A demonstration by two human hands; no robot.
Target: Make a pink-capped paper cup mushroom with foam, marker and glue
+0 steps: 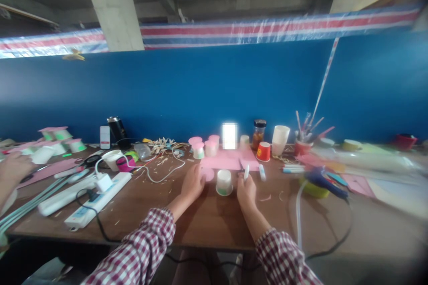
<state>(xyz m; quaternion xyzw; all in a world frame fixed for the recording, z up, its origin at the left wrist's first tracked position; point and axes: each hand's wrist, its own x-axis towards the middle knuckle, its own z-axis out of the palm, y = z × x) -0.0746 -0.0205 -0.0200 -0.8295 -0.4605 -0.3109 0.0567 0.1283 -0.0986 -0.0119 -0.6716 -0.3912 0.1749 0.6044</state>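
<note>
The left hand (193, 182), loosely curled, has its fingertips at the edge of a round pink disc (208, 174); whether it grips it, I cannot tell. The right hand (246, 191) is closed around a white pen-like stick (246, 172). Between the hands stands a tapered white cup (224, 181), wide end down. Brown worktop (207, 225) stretches from there to the near edge. Just beyond lies a flat pink sheet (220, 160), with a glossy red cup (263, 152) at its far right.
</note>
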